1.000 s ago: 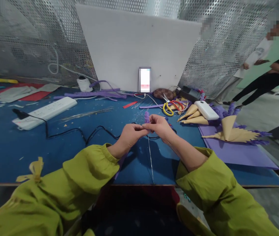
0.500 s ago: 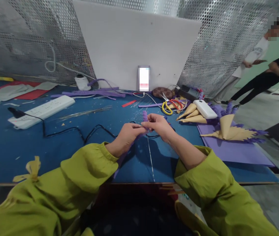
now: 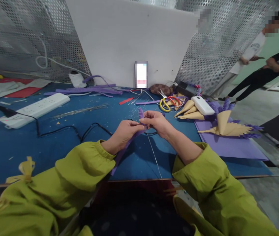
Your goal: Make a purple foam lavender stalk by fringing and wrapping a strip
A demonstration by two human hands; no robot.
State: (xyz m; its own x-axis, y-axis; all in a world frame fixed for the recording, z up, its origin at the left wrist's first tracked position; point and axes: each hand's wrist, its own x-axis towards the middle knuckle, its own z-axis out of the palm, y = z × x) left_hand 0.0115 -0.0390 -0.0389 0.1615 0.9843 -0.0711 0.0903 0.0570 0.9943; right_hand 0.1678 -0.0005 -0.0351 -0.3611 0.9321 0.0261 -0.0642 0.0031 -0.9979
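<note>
Over the middle of the blue table, my left hand pinches a long purple strip, which hangs down toward the table's front edge. Fingertips nearly touching it, my right hand is closed on the base of a small fringed purple piece that sticks up between the hands. A thin wire runs from beneath the fingers down to the front edge. Where strip and wire meet is hidden by the fingers.
A white power strip with a black cable lies left. Behind stand a lit phone and a white board. Yellow-handled scissors, a white power bank, tan paper cones and purple sheets lie right. Two people stand far right.
The view has shifted slightly, so things appear a little further left. The wire's lower end has swung to the right, and more of the hanging purple strip shows. Both hands keep their hold.
</note>
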